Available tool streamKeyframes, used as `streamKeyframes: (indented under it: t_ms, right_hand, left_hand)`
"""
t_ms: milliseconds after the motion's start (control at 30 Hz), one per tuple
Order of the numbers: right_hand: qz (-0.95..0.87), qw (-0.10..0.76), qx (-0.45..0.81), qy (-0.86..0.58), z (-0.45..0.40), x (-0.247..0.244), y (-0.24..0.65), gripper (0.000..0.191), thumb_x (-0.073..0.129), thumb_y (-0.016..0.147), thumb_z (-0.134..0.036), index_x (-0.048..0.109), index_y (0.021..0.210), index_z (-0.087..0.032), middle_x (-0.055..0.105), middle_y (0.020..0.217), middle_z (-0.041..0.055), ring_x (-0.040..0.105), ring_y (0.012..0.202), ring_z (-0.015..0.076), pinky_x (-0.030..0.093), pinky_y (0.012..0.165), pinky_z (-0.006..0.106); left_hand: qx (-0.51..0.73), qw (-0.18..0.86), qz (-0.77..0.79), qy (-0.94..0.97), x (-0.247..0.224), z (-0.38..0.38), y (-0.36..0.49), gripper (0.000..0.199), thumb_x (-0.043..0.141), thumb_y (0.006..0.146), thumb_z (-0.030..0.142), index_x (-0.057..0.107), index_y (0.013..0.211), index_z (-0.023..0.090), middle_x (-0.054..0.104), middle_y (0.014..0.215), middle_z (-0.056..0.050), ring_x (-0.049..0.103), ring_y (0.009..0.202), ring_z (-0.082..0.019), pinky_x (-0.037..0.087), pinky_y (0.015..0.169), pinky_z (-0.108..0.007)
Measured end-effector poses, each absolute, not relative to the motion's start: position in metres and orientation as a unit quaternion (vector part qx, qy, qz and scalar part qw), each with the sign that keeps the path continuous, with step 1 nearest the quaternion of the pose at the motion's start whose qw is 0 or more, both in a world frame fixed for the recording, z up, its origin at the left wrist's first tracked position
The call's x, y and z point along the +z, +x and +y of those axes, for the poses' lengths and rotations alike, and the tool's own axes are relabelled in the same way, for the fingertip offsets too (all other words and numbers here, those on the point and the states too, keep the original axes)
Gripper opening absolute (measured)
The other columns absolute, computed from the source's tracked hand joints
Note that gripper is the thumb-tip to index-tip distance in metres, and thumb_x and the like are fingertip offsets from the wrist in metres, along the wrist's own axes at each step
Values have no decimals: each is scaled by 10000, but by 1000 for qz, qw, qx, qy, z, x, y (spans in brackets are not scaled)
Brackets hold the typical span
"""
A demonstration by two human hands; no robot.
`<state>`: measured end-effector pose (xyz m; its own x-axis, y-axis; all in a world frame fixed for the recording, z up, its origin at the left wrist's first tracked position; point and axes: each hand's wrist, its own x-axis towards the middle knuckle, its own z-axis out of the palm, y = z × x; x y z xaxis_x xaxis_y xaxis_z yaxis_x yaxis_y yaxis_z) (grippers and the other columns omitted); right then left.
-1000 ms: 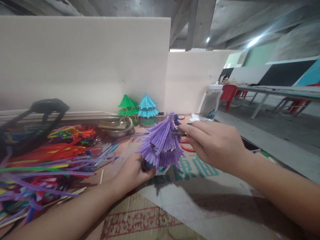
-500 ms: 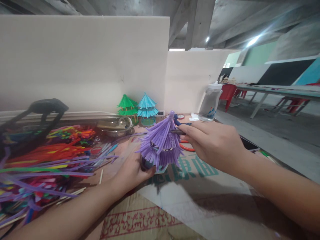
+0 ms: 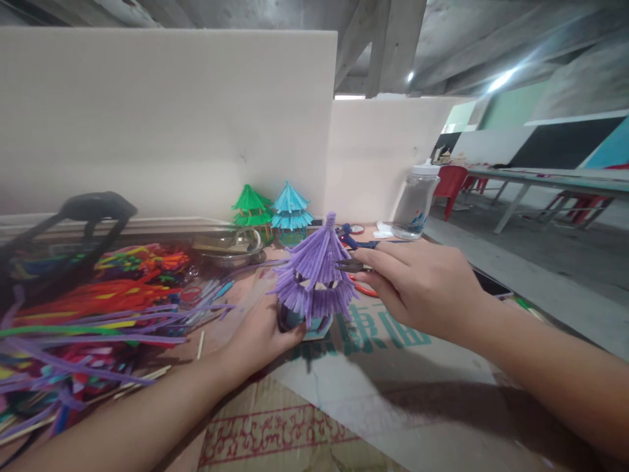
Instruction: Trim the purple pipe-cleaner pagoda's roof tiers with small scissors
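Note:
A small two-tiered pavilion, its roofs made of purple fuzzy pipe cleaners, stands in front of me, its pointed top leaning slightly right. My left hand grips its low base from the left, thumb at the front edge; the other fingers are partly hidden behind it. Closed around a tool with dark pointed metal jaws, like small pliers, is my right hand. The jaws touch or nearly touch the right side of the upper roof. Most of the tool is hidden by my fingers.
Green and blue pavilions stand at the back by a white partition. Coloured pipe cleaners are heaped left, near a metal bowl. Behind my right hand are a clear bottle and a blue glue gun.
The purple pavilion has tilted and turned slightly, its top shifting left and more upright. The tool's jaws now show more clearly at the roof's right side. Both hands keep their holds.

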<state>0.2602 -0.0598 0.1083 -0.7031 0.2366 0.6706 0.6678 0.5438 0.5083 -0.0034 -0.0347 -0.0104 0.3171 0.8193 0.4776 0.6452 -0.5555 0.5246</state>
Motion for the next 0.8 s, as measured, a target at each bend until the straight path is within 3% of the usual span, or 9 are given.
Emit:
streamKeyframes:
  t_ms: [333,533,800]
  right_hand:
    - [-842,252,-391,-274,-58,108,260,259,446,1007,-219,695,1022,-149,724,814,20,643,714,165,342,621,327]
    - [-846,252,-382,-273,-58,108,260,267,444,1002,-216,700,1014,-141,729,809,39,638,700,159,343,608,321]
    - [-848,244,-383,-275,-59,109,259,263,447,995,-209,701,1020,-147,731,809,41,638,699,163,342,597,320]
  left_hand:
    - [353,96,476,800,-12,-35,-4,371,660,781,337,628,1084,125,692,1042,-145,652,1017,-336,534,901,-474]
    - [338,101,486,800,-5,-38,-2,302,660,772,346,657,1002,150,706,914,-104,669,976,-322,548,865,-434]
    - [356,94,470,802,0,-40,0,260,664,760,313,660,988,188,716,915,-76,666,953,-305,553,802,-401]
